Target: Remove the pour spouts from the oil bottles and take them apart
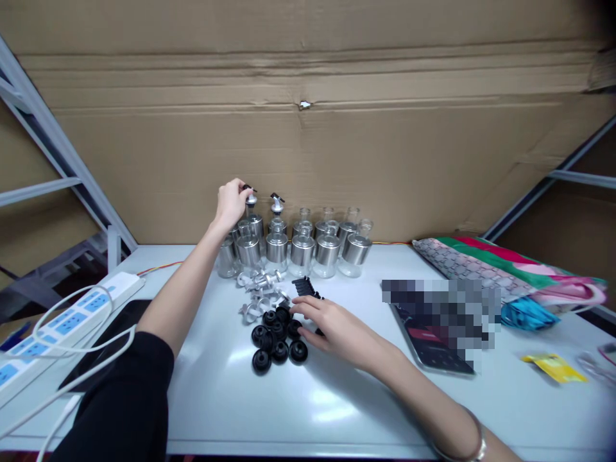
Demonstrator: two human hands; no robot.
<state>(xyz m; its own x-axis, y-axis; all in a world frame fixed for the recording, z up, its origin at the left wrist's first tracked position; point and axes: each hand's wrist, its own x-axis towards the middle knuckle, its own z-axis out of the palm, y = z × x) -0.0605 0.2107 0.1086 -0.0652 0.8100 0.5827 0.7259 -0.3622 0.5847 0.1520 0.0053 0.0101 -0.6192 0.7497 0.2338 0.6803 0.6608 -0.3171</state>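
grips a pourer atop a back-row bottle with the left hand; spreads the right hand loosely beside black stoppers on the white table.

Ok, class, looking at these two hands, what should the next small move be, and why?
Probably the right hand should pinch one of the black stoppers: it is right beside them, and several front bottles have bare necks. The left hand is up at a pouring spout on a back bottle, so it seems less handy.
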